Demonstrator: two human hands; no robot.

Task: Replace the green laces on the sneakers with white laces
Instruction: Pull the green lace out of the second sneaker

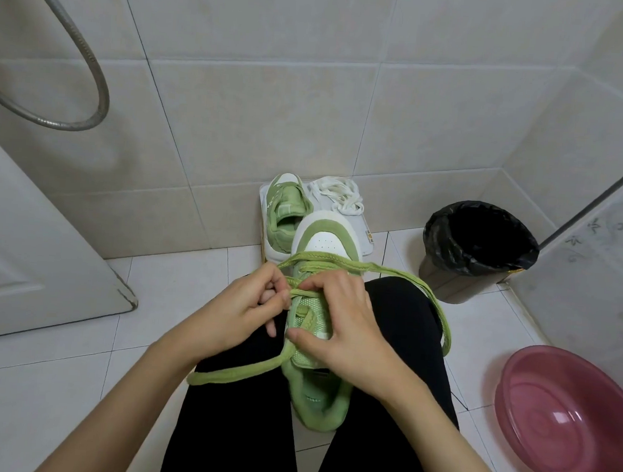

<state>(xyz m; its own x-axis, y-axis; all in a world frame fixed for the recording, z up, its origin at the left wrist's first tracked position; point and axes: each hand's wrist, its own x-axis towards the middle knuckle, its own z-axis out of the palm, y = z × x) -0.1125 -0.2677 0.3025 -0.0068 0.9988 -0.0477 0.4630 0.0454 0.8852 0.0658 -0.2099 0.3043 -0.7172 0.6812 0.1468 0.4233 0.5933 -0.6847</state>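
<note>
Green lace point(403, 275) loops loosely out of the green-and-white sneaker point(324, 244).

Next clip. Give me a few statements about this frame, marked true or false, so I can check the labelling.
1. Both hands, left hand and right hand, grip the green lace on the sneaker in the lap. True.
2. The white laces are threaded into that sneaker. False: they lie in a loose pile on the white box by the wall.
3. The bin has a black bag in it. True.
4. The second sneaker sits in the pink basin. False: it sits on the white box, beside the white laces.
</note>
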